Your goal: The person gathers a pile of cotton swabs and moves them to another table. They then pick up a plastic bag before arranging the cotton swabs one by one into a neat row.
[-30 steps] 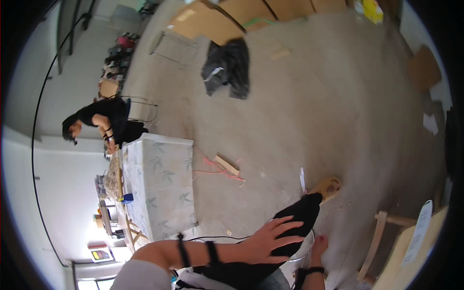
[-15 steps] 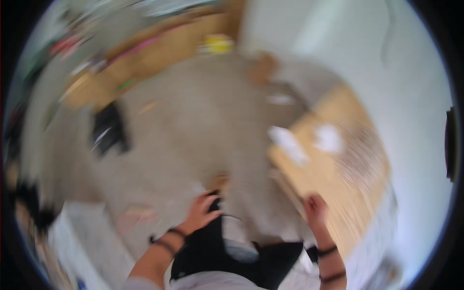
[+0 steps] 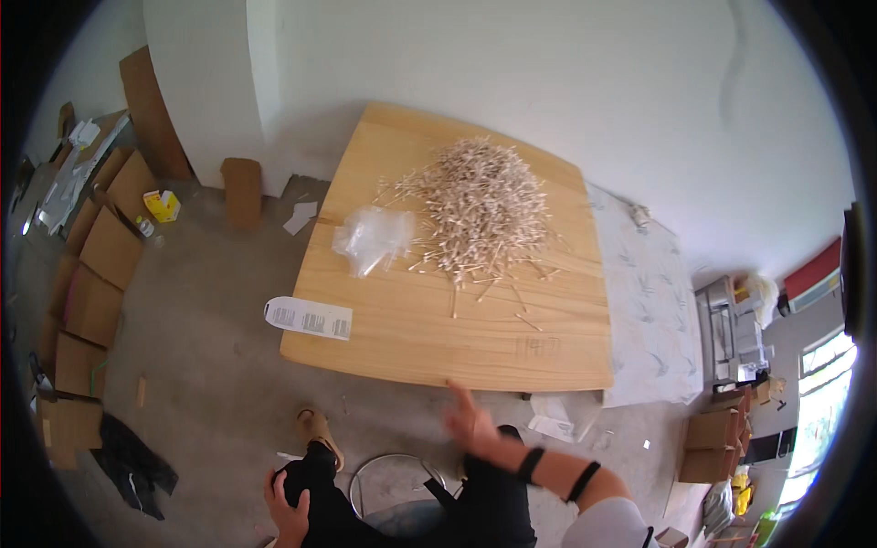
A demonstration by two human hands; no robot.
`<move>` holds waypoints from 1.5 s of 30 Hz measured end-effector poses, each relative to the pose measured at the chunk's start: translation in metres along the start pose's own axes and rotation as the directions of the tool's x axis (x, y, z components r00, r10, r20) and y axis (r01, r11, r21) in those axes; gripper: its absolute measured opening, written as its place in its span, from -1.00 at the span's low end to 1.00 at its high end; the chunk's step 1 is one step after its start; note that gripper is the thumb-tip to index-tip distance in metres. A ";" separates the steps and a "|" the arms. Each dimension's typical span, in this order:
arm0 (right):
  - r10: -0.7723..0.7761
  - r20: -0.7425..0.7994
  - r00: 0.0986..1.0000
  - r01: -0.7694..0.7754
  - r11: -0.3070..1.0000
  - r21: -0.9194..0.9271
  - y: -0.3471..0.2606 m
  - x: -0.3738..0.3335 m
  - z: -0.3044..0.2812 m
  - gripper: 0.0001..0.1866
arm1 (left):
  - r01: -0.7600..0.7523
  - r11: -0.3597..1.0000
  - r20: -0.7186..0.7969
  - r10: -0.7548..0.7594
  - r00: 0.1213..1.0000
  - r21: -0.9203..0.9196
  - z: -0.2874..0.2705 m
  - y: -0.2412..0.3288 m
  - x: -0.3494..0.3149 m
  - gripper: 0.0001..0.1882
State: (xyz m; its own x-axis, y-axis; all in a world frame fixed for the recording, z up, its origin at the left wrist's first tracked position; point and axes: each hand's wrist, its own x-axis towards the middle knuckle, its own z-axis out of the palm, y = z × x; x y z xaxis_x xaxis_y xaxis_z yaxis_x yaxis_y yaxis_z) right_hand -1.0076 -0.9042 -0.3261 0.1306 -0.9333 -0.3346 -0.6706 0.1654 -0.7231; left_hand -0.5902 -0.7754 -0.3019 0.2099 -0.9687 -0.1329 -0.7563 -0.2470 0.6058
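A large heap of cotton swabs lies on the wooden table before me, with several loose ones strewn along its near side. Left of the heap are crumpled clear plastic bags. A white printed card with one rounded end overhangs the table's left edge. My right hand is at the near table edge, slightly blurred, its index finger stretched out and nothing seen in it. On my left knee rests my left hand, fingers apart and holding nothing.
A stool is between my legs. Cardboard boxes line the left side, near a black cloth or bag on the floor. To the right stands a surface under a patterned white cover; stacked boxes are beyond it.
My view has swung right, so the table now faces me. My right hand has come from the table's left side to its near edge; my left hand stays by my left knee.
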 end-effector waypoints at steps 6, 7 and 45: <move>-0.136 0.349 0.927 0.151 0.988 -0.017 0.013 -0.114 0.120 -0.52 | 0.064 0.997 0.170 -0.055 0.984 -0.046 0.010 0.047 0.039 -0.40; 0.092 0.456 0.885 -0.028 0.989 -0.145 0.047 -0.131 0.158 -0.47 | 0.077 0.997 0.170 -0.071 0.983 -0.028 0.012 0.049 0.051 -0.40; 0.045 0.385 0.922 0.124 0.906 -0.404 0.033 -0.078 0.000 -0.63 | -0.230 0.968 0.414 0.251 0.875 -0.100 0.073 0.071 0.060 -0.30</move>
State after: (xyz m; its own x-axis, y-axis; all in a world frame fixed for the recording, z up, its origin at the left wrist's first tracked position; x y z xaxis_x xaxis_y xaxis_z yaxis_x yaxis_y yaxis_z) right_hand -1.0403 -0.8260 -0.3242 0.3711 -0.7303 -0.5735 -0.8866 -0.0950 -0.4527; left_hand -0.6765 -0.8533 -0.3243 -0.2626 -0.9205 -0.2895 -0.7183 -0.0139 0.6956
